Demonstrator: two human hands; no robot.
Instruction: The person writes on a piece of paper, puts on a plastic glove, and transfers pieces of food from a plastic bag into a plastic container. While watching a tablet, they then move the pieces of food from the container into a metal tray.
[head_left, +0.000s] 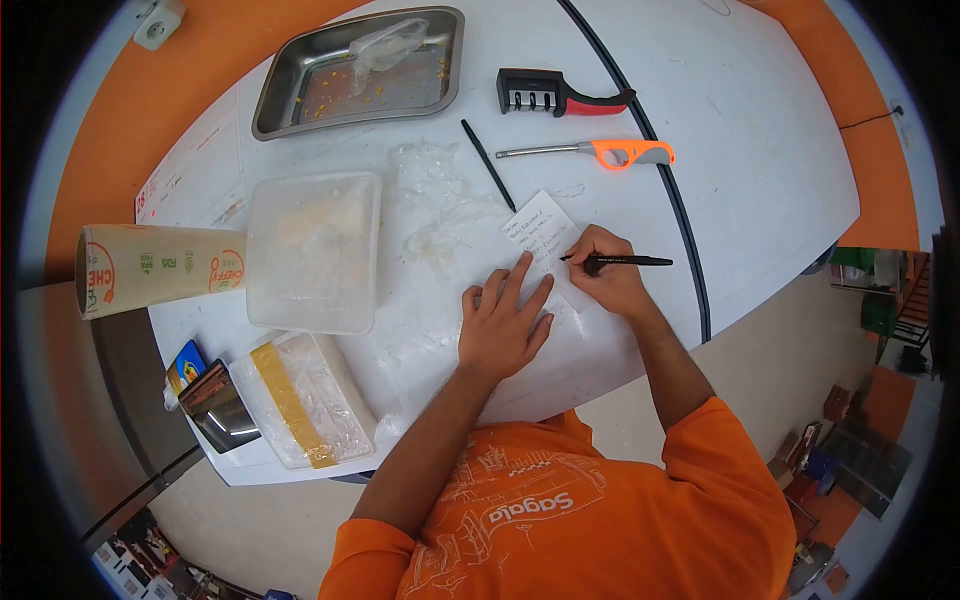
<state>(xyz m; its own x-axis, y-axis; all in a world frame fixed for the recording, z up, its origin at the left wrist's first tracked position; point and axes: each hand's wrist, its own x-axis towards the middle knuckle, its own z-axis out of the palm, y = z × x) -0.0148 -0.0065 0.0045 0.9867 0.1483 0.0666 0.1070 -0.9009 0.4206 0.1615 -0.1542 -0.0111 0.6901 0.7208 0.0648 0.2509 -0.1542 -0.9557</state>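
A small white paper with handwritten lines (541, 226) lies on the white table (430, 370). My right hand (610, 272) is closed round a black pen (640, 261), its tip at the paper's right side. My left hand (505, 318) rests palm down with its fingers spread, the fingertips on or beside the paper's lower left edge. The black pen cap or second thin black stick (488, 165) lies just above the paper. The lower part of the paper is partly hidden by my right hand.
Metal tray (360, 118) with a plastic bag, knife sharpener (540, 92), orange lighter (625, 153), lidded plastic container (312, 250), paper roll (165, 268), taped package (300, 400), dark phone or tablet (220, 408) and blue packet (186, 366) stand around. Clear plastic film (430, 190) lies mid-table.
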